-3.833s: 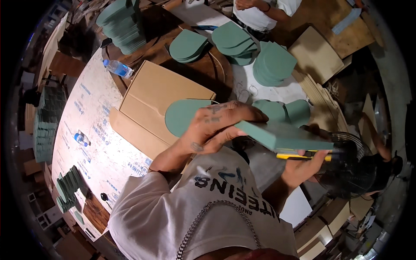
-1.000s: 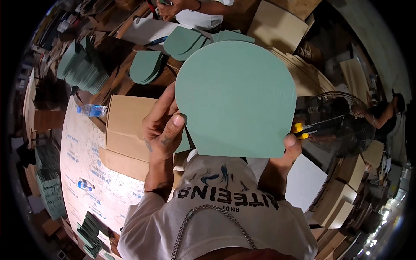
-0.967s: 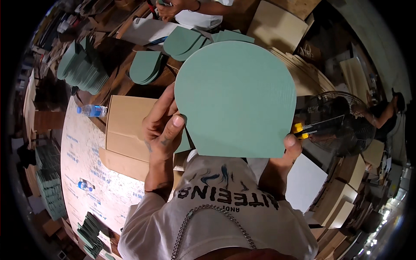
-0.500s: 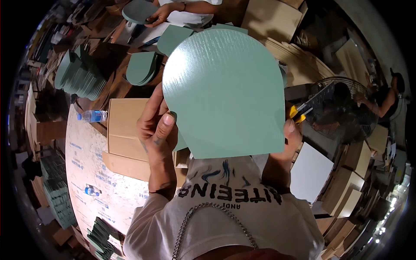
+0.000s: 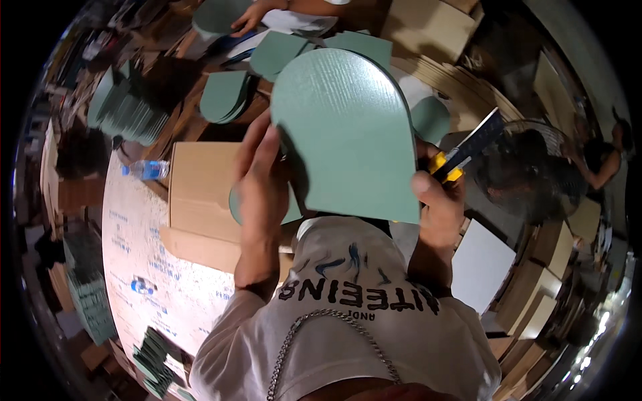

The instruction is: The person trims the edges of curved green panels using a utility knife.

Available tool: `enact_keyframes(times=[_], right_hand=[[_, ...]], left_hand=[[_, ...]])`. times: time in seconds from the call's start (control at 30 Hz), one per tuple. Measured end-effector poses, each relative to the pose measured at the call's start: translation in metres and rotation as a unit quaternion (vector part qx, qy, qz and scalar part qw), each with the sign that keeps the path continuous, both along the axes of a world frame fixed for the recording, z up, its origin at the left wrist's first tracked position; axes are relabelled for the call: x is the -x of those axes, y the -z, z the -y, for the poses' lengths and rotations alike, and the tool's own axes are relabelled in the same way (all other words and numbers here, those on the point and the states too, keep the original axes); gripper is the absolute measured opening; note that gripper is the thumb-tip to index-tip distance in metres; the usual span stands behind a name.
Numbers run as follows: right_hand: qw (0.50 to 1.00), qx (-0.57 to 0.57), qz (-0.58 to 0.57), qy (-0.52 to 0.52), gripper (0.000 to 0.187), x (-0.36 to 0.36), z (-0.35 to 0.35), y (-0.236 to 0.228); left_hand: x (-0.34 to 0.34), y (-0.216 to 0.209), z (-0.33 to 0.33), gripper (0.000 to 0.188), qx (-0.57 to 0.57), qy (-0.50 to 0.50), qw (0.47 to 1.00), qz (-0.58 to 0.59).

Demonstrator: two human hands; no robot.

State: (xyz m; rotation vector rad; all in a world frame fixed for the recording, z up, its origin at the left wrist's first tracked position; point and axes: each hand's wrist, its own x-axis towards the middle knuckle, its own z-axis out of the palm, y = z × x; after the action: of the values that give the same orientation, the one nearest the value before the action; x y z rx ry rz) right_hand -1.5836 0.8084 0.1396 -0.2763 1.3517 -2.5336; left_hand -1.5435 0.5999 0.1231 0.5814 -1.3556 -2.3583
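Note:
A pale green panel with a rounded top and straight lower edge (image 5: 344, 140) is held up in front of my chest, its glossy face catching the light. My right hand (image 5: 440, 204) grips its lower right edge, thumb on the face. The same hand also holds a yellow-and-black utility knife (image 5: 461, 155), its long dark end pointing up and right. My left hand (image 5: 263, 187) is closed at the panel's left edge, slightly blurred; whatever lies between its fingers is hidden. Part of another green piece (image 5: 235, 206) shows behind the left hand.
An open cardboard box (image 5: 204, 194) and a water bottle (image 5: 146, 170) lie on the left table (image 5: 134, 247). Stacked green panels (image 5: 130, 110) stand beyond. Across the table, another person's hand (image 5: 253, 17) holds a green panel. A fan (image 5: 525, 167) stands at right, near a white board (image 5: 481, 264).
The panel has turned and tilted, its right edge shifting left. My left hand has moved right and upward along the left edge. The knife now points more steeply upward.

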Motion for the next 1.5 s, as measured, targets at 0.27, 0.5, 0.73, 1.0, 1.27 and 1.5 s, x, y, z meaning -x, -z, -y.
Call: enact_keyframes(times=[0.27, 0.5, 0.73, 1.0, 1.27, 1.5], right_hand=[[0.977, -0.087, -0.090, -0.171, 0.037, -0.009, 0.016, 0.001], [0.980, -0.170, -0.093, 0.044, 0.031, -0.008, 0.009, 0.019], [0.952, -0.205, -0.215, -0.070, 0.033, 0.004, 0.041, 0.012], [0.941, -0.187, -0.259, -0.114, 0.031, 0.006, 0.052, 0.016], [0.978, -0.174, -0.065, -0.096, 0.059, -0.010, 0.034, 0.016], [0.995, -0.084, -0.033, -0.033, 0.032, -0.011, 0.033, 0.028]], left_hand=[[0.092, 0.089, -0.030, 0.033, -0.454, 0.426, 0.599, -0.504], [0.077, 0.057, -0.048, 0.033, -0.453, 0.337, 0.606, -0.561], [0.067, 0.056, -0.038, 0.034, -0.448, 0.293, 0.614, -0.580], [0.064, 0.051, -0.035, 0.034, -0.441, 0.274, 0.620, -0.588], [0.060, 0.049, -0.034, 0.035, -0.445, 0.268, 0.626, -0.582], [0.063, 0.045, -0.042, 0.036, -0.448, 0.272, 0.632, -0.571]])
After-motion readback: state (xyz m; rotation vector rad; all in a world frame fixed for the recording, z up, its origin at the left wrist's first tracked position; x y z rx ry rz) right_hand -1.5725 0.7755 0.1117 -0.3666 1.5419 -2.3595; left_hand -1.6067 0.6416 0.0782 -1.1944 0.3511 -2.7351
